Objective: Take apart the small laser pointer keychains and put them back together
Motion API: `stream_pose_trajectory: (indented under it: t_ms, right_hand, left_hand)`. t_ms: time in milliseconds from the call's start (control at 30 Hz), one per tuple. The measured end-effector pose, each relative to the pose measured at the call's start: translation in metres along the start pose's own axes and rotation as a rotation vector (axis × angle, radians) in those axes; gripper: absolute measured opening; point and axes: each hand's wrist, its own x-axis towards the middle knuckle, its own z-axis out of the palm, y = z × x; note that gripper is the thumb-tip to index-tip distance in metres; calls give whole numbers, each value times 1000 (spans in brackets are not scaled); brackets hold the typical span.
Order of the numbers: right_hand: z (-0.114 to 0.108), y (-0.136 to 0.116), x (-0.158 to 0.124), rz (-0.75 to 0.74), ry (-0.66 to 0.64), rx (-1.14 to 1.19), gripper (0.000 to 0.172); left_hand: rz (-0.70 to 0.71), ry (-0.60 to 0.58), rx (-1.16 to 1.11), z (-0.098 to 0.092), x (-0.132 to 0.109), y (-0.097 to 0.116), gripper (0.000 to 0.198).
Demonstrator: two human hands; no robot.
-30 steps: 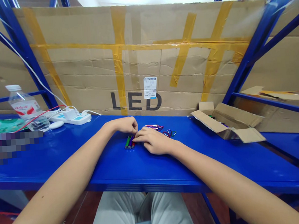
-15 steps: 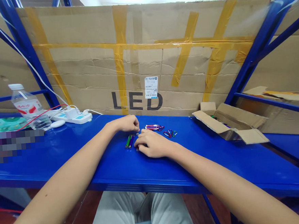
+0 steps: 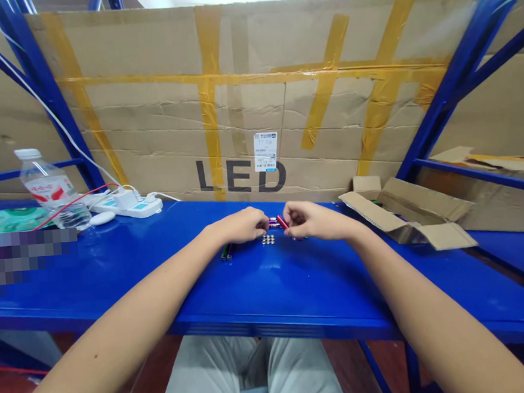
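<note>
My right hand (image 3: 313, 220) is closed on a slim red metal tube (image 3: 282, 222), which it holds at a tilt over the table. My left hand (image 3: 246, 224) is bent with its fingertips pressed together beside several small silver button cells (image 3: 268, 240); anything in that pinch is too small to make out. The cells lie in short rows between the hands. Just behind them rest purple and red tubes (image 3: 273, 221), partly covered by the fingers. Under my left wrist, green and purple tubes (image 3: 226, 254) show only their near ends. Small carabiners are mostly hidden below my right hand.
On the blue table (image 3: 268, 292), an open cardboard box (image 3: 406, 210) stands at the right. At the left are a water bottle (image 3: 50, 187), a white power strip (image 3: 139, 205) with cables, and a green packet (image 3: 12, 220). A large cardboard sheet (image 3: 149, 126) rises behind.
My right hand has moved right and away from me and now holds the red tube. My left hand has shifted right. The button cells, hidden before, now show.
</note>
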Motion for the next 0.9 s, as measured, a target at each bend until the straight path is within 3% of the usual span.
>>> stream_pose_trajectory:
  t_ms: [100, 233, 400, 567, 733, 900]
  right_hand:
    - [1, 13, 7, 22, 152, -26, 19]
    - [10, 25, 16, 0, 240, -169, 16]
    - [14, 35, 21, -50, 346, -262, 20]
    - [16, 39, 23, -40, 376, -262, 28]
    - [19, 35, 24, -54, 338, -290, 13]
    - [20, 31, 22, -78, 331, -284, 11]
  left_hand:
    - [-4, -26, 10, 0, -1, 3, 16]
    - [27, -56, -56, 3, -2, 1, 14]
    - [-44, -110, -93, 2, -4, 1, 14]
    - [-100, -90, -76, -3, -8, -9, 17]
    - [-101, -105, -57, -3, -10, -20, 21]
    - [-128, -110, 0, 1, -10, -16, 17]
